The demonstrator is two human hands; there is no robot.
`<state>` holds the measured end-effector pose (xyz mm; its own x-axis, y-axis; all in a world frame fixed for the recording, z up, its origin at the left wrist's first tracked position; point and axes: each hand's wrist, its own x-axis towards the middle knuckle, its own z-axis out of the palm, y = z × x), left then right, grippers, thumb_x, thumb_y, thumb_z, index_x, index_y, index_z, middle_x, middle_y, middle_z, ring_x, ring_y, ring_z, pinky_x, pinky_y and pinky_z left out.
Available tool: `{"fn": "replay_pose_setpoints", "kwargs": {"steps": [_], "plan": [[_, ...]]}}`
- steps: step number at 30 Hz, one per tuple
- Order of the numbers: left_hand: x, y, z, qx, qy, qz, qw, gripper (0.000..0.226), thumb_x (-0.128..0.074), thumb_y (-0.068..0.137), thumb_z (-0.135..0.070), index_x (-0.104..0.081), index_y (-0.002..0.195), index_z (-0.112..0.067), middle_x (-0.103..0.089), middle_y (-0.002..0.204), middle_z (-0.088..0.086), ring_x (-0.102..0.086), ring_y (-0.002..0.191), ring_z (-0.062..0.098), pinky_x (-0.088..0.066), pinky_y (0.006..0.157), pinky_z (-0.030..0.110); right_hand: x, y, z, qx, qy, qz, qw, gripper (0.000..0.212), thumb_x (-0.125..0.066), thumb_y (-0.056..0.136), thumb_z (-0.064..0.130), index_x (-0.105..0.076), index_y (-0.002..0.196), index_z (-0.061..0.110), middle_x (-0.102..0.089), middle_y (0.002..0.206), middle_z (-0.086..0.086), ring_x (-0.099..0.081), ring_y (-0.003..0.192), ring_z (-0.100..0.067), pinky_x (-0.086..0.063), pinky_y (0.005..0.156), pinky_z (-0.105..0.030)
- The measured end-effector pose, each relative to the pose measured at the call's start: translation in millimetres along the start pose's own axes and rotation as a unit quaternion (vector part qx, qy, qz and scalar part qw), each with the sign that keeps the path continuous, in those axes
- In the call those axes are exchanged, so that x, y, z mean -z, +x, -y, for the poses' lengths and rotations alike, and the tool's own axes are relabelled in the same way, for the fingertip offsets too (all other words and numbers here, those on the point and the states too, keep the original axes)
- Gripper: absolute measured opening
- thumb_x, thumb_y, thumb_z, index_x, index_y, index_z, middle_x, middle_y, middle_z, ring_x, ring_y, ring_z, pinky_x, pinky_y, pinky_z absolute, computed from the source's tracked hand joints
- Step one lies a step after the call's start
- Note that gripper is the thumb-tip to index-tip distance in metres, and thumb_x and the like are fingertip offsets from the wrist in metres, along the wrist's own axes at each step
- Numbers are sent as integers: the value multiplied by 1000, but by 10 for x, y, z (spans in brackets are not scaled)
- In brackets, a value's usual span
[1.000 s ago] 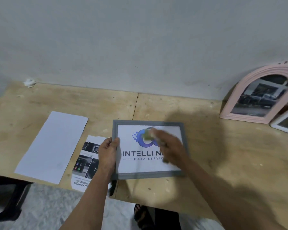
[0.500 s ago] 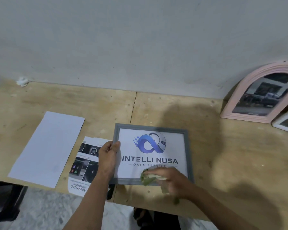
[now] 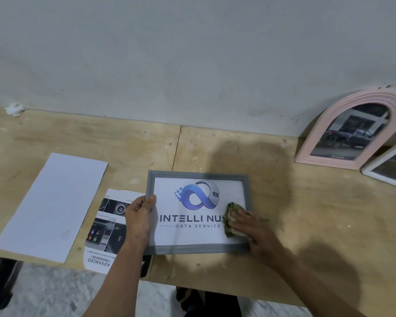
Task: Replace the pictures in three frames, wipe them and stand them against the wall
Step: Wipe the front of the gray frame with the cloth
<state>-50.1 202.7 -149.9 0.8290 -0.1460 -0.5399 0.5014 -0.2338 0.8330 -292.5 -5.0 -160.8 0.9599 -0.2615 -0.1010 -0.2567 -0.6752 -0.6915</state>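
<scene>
A grey picture frame (image 3: 197, 174) lies flat on the plywood table (image 3: 318, 213), holding a white print with a blue logo and the words "INTELLI NUSA DATA SERVICE". My left hand (image 3: 139, 217) grips the frame's left edge, thumb over the rim. My right hand (image 3: 253, 229) presses a crumpled green cloth (image 3: 229, 219) against the glass at the frame's right side, covering the end of the wording. A pink arched frame (image 3: 350, 124) leans against the wall at the right. Next to it, a white frame (image 3: 389, 170) is cut off by the image edge.
A blank white sheet (image 3: 53, 204) lies left of the frame. A printed car-interior page (image 3: 105, 229) lies partly under my left hand and overhangs the table's front edge. A white crumpled scrap (image 3: 15, 109) sits at the wall, far left. A table seam runs behind the frame.
My right hand with the cloth swept from the glass's upper middle down to the bottom edge, then up to the right side. My left hand kept its grip on the frame.
</scene>
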Motion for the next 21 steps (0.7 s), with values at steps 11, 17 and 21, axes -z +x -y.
{"fn": "replay_pose_setpoints", "kwargs": {"steps": [11,17,21], "plan": [[24,-112,60,-5,-35,-12,999,24,-68,92,-11,-56,72,-4,-48,72,12,-41,71,21,-39,66,33,-1096,49,1374,-1,132,-102,986,49,-50,75,1,-71,117,13,-61,131,5,-51,129,-10,-27,115,-27],[372,-98,114,47,-55,-27,997,16,-68,91,-11,-66,76,-8,-69,72,10,-60,63,23,-53,62,32,-1089,324,1758,-82,380,18,921,46,-46,84,-11,-68,117,11,-62,127,6,-53,117,10,-40,102,-13],[626,-143,70,49,-66,-36,996,20,-71,89,-15,-63,72,-10,-70,65,3,-62,58,22,-53,52,27,-734,540,1697,-214,520,-41,826,37,-56,93,2,-70,111,30,-73,111,5,-68,104,-13,-53,86,-24]]}}
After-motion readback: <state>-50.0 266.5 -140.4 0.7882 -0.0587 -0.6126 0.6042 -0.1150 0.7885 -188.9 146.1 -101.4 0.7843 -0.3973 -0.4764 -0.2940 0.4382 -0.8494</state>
